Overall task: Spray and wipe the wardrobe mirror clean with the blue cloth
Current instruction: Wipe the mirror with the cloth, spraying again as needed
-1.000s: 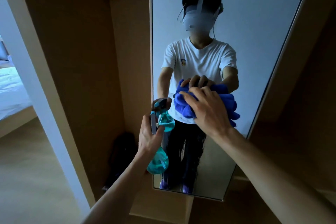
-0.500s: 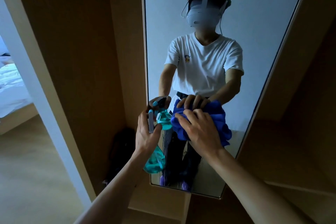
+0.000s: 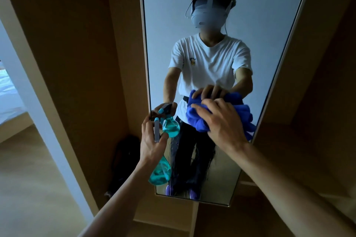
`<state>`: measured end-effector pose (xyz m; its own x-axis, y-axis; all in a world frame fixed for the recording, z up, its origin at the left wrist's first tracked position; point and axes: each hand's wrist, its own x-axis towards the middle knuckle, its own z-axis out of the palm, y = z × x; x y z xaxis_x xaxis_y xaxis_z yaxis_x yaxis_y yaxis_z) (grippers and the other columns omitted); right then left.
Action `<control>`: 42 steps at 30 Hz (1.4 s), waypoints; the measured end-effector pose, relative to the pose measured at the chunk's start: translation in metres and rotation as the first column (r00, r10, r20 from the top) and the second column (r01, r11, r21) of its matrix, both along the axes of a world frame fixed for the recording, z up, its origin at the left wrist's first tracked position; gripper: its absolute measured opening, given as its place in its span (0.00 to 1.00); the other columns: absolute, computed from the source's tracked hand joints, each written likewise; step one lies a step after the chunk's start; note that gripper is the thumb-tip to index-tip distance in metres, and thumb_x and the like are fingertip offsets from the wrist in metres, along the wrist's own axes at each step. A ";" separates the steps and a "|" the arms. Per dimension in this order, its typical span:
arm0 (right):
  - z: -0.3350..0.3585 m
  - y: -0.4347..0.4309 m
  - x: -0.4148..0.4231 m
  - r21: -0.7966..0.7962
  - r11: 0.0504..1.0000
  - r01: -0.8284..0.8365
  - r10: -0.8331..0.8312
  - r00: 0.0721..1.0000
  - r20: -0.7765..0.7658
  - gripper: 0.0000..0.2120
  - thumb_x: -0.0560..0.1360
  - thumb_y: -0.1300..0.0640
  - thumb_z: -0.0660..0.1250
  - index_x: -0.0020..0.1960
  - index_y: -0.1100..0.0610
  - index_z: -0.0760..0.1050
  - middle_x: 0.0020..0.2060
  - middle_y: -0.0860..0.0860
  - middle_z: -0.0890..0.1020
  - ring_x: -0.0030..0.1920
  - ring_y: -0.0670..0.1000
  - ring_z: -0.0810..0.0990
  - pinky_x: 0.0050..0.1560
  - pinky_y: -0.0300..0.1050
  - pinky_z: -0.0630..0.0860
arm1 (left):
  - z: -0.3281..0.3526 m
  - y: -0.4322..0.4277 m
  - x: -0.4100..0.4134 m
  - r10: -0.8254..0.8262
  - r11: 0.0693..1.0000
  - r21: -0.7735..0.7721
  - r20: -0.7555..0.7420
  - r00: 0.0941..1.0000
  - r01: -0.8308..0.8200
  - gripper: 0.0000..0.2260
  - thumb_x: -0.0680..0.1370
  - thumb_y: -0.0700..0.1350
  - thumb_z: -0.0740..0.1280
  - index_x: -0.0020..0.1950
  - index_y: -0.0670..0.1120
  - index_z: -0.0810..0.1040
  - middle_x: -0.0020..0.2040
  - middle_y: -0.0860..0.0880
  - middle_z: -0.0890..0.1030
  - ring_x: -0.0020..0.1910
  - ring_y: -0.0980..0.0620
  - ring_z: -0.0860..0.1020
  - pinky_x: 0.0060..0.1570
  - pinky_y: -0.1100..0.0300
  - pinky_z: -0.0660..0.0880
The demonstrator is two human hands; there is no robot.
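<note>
A tall wardrobe mirror stands straight ahead and reflects a person in a white T-shirt and a headset. My right hand presses a bunched blue cloth flat against the glass at mid height, toward its right edge. My left hand grips a teal spray bottle by its neck, nozzle near the mirror's left edge. Wet streaks run down the glass below the cloth.
Wooden wardrobe panels frame the mirror on both sides. A dark bag sits on the floor in the left recess. A white door frame and a bed lie far left.
My right hand slid the cloth down the glass, then back to the right and slightly up. The left hand with the bottle stayed near the mirror's left edge.
</note>
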<state>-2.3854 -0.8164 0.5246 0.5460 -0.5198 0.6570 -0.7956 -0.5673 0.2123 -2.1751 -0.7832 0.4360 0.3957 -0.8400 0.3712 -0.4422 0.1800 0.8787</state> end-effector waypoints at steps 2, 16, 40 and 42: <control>0.019 -0.001 -0.007 -0.040 0.999 0.029 -0.029 1.000 0.007 0.28 0.68 0.62 0.67 0.69 0.52 0.74 0.59 0.54 0.77 0.50 0.59 0.74 0.47 0.56 0.70 | -0.002 0.000 -0.001 0.002 1.000 0.004 0.011 1.000 -0.002 0.29 0.72 0.53 0.63 0.73 0.47 0.68 0.76 0.50 0.65 0.68 0.47 0.71 0.59 0.48 0.72; -0.055 -0.007 -0.023 -0.016 0.999 -0.034 0.032 0.995 -0.094 0.25 0.73 0.65 0.67 0.69 0.53 0.73 0.60 0.53 0.78 0.53 0.58 0.75 0.49 0.54 0.72 | -0.007 -0.003 -0.001 0.021 0.999 0.030 0.018 1.000 -0.022 0.31 0.72 0.54 0.62 0.74 0.48 0.66 0.76 0.49 0.64 0.65 0.45 0.72 0.58 0.44 0.74; 0.018 -0.010 -0.064 -0.118 0.993 0.007 -0.005 1.000 0.013 0.24 0.73 0.62 0.67 0.68 0.52 0.74 0.59 0.50 0.78 0.53 0.57 0.75 0.50 0.54 0.71 | -0.006 -0.004 -0.006 -0.008 0.999 0.042 -0.001 1.000 0.008 0.24 0.71 0.53 0.64 0.65 0.47 0.71 0.78 0.53 0.59 0.59 0.51 0.71 0.53 0.52 0.72; 0.000 -0.010 -0.065 -0.110 0.994 -0.002 0.005 1.000 0.028 0.24 0.74 0.62 0.65 0.69 0.53 0.74 0.59 0.51 0.78 0.54 0.57 0.75 0.50 0.54 0.71 | -0.008 -0.006 -0.006 0.001 0.999 0.042 0.007 1.000 -0.002 0.24 0.71 0.52 0.63 0.65 0.45 0.71 0.79 0.53 0.59 0.58 0.51 0.70 0.53 0.53 0.71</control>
<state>-2.4508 -0.8261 0.5245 0.5284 -0.4418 0.7250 -0.8001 -0.5447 0.2513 -2.1808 -0.7890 0.4280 0.3944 -0.8543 0.3385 -0.4488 0.1424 0.8822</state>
